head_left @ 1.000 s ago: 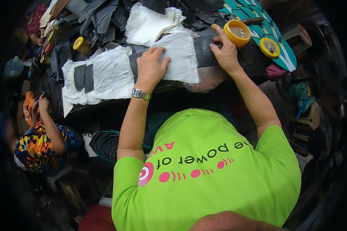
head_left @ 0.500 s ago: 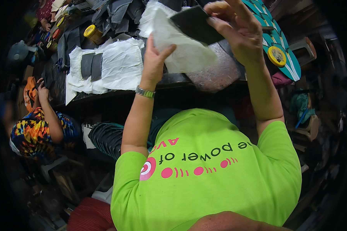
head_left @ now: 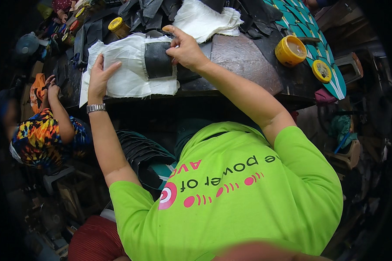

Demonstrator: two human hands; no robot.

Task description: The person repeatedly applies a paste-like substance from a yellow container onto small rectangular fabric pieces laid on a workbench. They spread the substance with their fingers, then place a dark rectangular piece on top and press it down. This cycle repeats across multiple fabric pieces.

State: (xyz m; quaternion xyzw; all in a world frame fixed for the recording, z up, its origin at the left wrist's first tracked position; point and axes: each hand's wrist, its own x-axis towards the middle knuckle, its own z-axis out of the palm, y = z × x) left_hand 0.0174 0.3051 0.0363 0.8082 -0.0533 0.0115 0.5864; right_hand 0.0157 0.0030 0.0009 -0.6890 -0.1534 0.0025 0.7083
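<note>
A white frayed cloth [head_left: 125, 80] lies flat along the near edge of the dark table. On its right part rests a black rectangular piece [head_left: 157, 65] of sheet material. My left hand [head_left: 101, 80], with a metal watch at the wrist, touches the cloth's left side, thumb and fingers apart. At the black piece's right edge is my right hand [head_left: 186, 51]. Its index finger stretches out above the piece, while the thumb and curled fingers pinch that edge. The two dark strips seen earlier on the cloth are out of sight.
Right of the cloth lies a brown-grey slab [head_left: 244, 61]. Beyond it stand a yellow tub [head_left: 290, 51] and a yellow lid [head_left: 321, 71] beside overlapping green pieces [head_left: 311, 37]. Another white cloth [head_left: 204, 19] and black scraps [head_left: 154, 8] lie behind. A person [head_left: 45, 137] sits at left.
Both hands have moved left and down to the cloth on the table. The raised white sheet and black piece have come down onto it. The yellow tub has come into view.
</note>
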